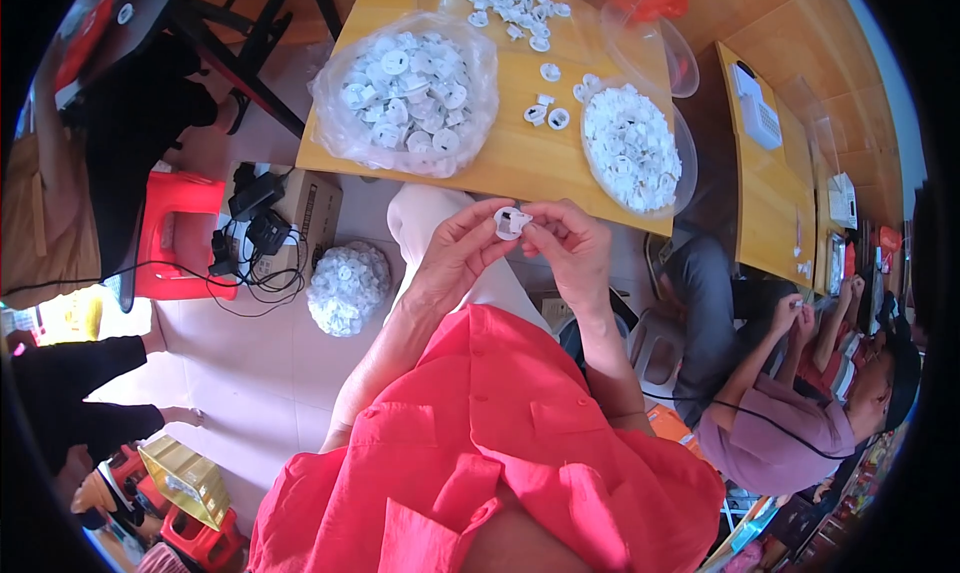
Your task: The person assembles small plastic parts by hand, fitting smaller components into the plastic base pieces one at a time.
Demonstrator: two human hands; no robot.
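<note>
Between my two hands, just off the table's near edge, is a small round white plastic part (511,223) with a dark slot. My left hand (460,245) pinches its left side. The fingers of my right hand (570,248) close on its right side, where a small white piece shows; whether that piece is separate I cannot tell. Beyond my left hand lies a clear plastic bag (325,98) full of similar round white parts. Past my right hand stands a clear round tub (688,163) heaped with small white pieces. Several loose white parts (558,119) rest between them.
The wooden table (535,173) carries more white parts (520,13) at its far side. A bag of white parts (348,288) sits on the floor at left, near a cardboard box (318,208) with black adapters and a red stool (180,213). A co-worker (770,413) sits at right.
</note>
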